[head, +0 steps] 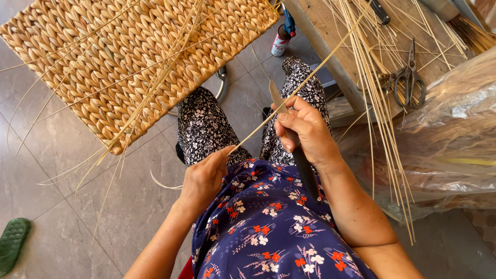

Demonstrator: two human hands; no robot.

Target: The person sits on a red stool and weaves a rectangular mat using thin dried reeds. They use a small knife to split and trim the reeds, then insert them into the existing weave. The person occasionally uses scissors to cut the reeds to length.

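Note:
My right hand (306, 129) is closed around the dark handle of a knife (279, 98), its grey blade pointing up and away from me. A thin pale cane strip (315, 70) lies across the blade under my thumb and runs up to the right. My left hand (205, 175) pinches the near end of that strip above my lap, over a blue flowered garment (268, 227).
A large woven straw mat (129, 57) lies tilted at upper left with loose strips trailing over the grey tiled floor (46, 170). A wooden bench (330, 36) at upper right carries many cane strips and scissors (411, 77). A clear plastic bag (454, 134) bulges at right. A small can (281, 41) stands beyond my knees.

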